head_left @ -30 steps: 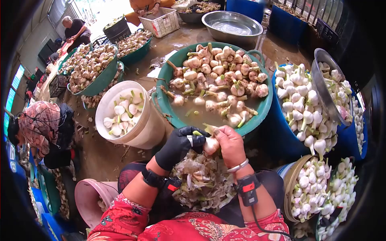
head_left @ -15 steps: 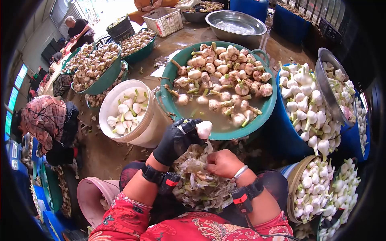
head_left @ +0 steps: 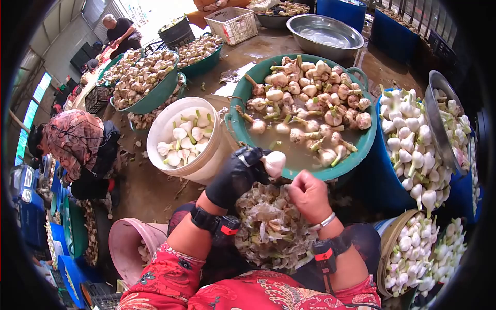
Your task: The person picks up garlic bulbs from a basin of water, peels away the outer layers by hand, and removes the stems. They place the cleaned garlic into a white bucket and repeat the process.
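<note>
My left hand (head_left: 236,176), in a black glove, grips a white garlic bulb (head_left: 274,164) that sticks out past the fingertips. Just to its right, my bare right hand (head_left: 311,196) is closed, thumb and fingers pressed together, a small gap from the bulb. Whether anything is pinched in it I cannot make out. Below both hands, a heap of papery garlic peels (head_left: 271,227) lies between my knees. Ahead of them stands a green tub (head_left: 238,121) of murky water with unpeeled garlic bulbs (head_left: 310,90) in it.
A white bucket (head_left: 161,135) with peeled bulbs stands left of the tub. To the right are a blue barrel (head_left: 373,160) and a tilted bucket (head_left: 385,253), both full of white garlic. A steel basin (head_left: 325,35) sits behind. A person (head_left: 77,139) crouches at left.
My right hand has risen from the peel heap toward the bulb. The left hand still holds the bulb. The whole view has shifted, so things appear farther right.
</note>
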`<state>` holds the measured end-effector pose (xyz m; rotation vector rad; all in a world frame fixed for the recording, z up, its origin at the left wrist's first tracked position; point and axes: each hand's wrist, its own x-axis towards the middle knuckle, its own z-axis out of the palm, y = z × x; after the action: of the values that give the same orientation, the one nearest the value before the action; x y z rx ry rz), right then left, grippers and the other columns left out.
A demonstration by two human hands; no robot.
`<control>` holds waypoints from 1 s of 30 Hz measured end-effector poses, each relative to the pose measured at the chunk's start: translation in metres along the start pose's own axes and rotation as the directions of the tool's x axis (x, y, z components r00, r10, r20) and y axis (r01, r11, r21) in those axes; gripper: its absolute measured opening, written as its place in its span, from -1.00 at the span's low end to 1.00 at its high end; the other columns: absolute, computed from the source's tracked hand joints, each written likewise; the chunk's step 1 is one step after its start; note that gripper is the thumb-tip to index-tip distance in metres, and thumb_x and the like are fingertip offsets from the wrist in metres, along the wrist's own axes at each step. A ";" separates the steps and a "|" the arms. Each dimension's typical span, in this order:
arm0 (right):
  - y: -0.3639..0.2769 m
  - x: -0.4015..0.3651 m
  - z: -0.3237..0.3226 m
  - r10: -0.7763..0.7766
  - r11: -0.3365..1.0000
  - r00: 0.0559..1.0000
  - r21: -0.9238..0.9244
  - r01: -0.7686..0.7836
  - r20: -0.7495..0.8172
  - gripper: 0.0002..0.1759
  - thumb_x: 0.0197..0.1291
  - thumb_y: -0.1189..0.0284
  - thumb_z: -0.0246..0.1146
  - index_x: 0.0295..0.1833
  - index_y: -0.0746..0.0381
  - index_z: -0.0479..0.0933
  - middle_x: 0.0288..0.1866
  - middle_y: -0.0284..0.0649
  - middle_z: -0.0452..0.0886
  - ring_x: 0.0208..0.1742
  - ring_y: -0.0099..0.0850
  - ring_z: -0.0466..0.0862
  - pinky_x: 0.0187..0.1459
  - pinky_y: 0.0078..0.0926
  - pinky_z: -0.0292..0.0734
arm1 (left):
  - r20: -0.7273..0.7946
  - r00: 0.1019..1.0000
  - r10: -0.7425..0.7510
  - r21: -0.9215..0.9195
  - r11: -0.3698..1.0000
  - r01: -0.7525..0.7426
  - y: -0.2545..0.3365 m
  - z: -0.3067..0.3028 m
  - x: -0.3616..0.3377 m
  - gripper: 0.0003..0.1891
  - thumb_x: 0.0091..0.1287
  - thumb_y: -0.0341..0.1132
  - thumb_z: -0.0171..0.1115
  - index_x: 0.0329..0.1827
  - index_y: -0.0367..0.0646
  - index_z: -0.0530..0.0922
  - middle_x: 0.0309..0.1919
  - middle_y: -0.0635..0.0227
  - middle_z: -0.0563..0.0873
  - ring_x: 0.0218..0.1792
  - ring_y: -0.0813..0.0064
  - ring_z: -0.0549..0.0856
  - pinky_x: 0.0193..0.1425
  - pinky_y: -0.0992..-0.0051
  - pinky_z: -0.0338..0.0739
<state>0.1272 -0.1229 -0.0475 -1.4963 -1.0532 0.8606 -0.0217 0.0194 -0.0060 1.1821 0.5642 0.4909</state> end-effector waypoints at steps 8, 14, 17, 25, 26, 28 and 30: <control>-0.002 0.003 0.010 0.057 0.934 0.987 0.343 -0.106 0.149 -0.84 0.19 0.53 0.28 -0.12 0.28 0.53 -0.34 -0.39 0.59 -0.42 -0.62 0.57 -0.34 -0.67 0.52 | 0.060 0.965 0.255 0.449 0.857 -0.255 0.027 -0.026 -0.034 -0.76 0.34 -0.43 0.09 0.01 -0.31 0.56 -0.33 0.34 0.64 -0.42 0.56 0.64 -0.25 0.58 0.54; -0.013 0.008 -0.023 0.264 0.890 0.952 0.420 -0.177 -0.158 -0.89 0.31 0.44 0.17 -0.18 0.24 0.56 -0.43 -0.35 0.60 -0.48 -0.64 0.59 -0.43 -0.73 0.49 | -0.482 0.708 0.516 0.874 0.338 0.348 0.137 -0.160 -0.191 -0.87 0.29 -0.34 0.21 -0.30 -0.21 0.63 -0.56 0.31 0.60 -0.52 0.53 0.57 -0.41 0.50 0.45; -0.020 0.007 -0.040 0.365 0.816 0.877 0.560 -0.140 -0.312 -0.89 0.30 0.39 0.20 -0.16 0.19 0.55 -0.40 -0.39 0.61 -0.48 -0.63 0.60 -0.44 -0.72 0.49 | -0.465 0.797 0.385 0.739 -0.327 0.589 0.137 -0.222 -0.277 -0.63 0.08 -0.03 0.35 -0.56 -0.21 0.60 -0.57 0.01 0.60 -0.49 0.02 0.60 -0.40 0.10 0.38; -0.026 0.002 -0.086 0.405 0.742 0.701 0.659 0.123 -0.587 -0.81 0.23 0.52 0.17 -0.03 0.25 0.46 -0.30 -0.32 0.59 -0.45 -0.61 0.60 -0.46 -0.71 0.51 | 0.017 0.968 0.249 0.941 0.324 -0.100 0.097 -0.075 -0.082 -0.84 0.23 -0.42 0.28 -0.17 -0.27 0.67 -0.39 0.31 0.70 -0.34 0.51 0.64 -0.18 0.49 0.51; -0.029 0.000 -0.091 0.413 0.742 0.674 0.655 0.141 -0.613 -0.80 0.22 0.53 0.15 -0.03 0.25 0.46 -0.29 -0.32 0.58 -0.45 -0.60 0.59 -0.46 -0.70 0.51 | 0.188 0.964 0.190 0.953 0.200 -0.226 0.087 -0.046 -0.044 -0.81 0.22 -0.44 0.27 -0.11 -0.25 0.66 -0.33 0.21 0.71 -0.29 0.39 0.67 -0.13 0.42 0.53; -0.031 -0.004 -0.097 0.414 0.742 0.654 0.651 0.160 -0.633 -0.81 0.22 0.53 0.15 -0.04 0.26 0.46 -0.29 -0.32 0.56 -0.46 -0.60 0.59 -0.46 -0.70 0.50 | 0.370 0.911 0.184 0.865 0.291 -0.410 0.051 0.010 0.020 -0.66 0.10 -0.44 0.28 -0.01 -0.15 0.64 -0.25 0.06 0.68 -0.19 0.09 0.68 -0.05 0.26 0.56; -0.032 -0.005 -0.099 0.414 0.737 0.651 0.655 0.170 -0.636 -0.83 0.23 0.53 0.16 -0.06 0.27 0.46 -0.30 -0.33 0.56 -0.46 -0.61 0.58 -0.46 -0.70 0.49 | 0.473 0.881 0.023 0.877 0.081 -0.473 0.011 0.055 0.079 -0.66 0.15 -0.36 0.19 0.03 -0.06 0.61 -0.21 0.05 0.65 -0.16 0.07 0.66 -0.02 0.21 0.55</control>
<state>0.2112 -0.1606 0.0011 -1.0983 0.0493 0.5095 0.0734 0.0327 0.0073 2.7292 0.3015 0.0856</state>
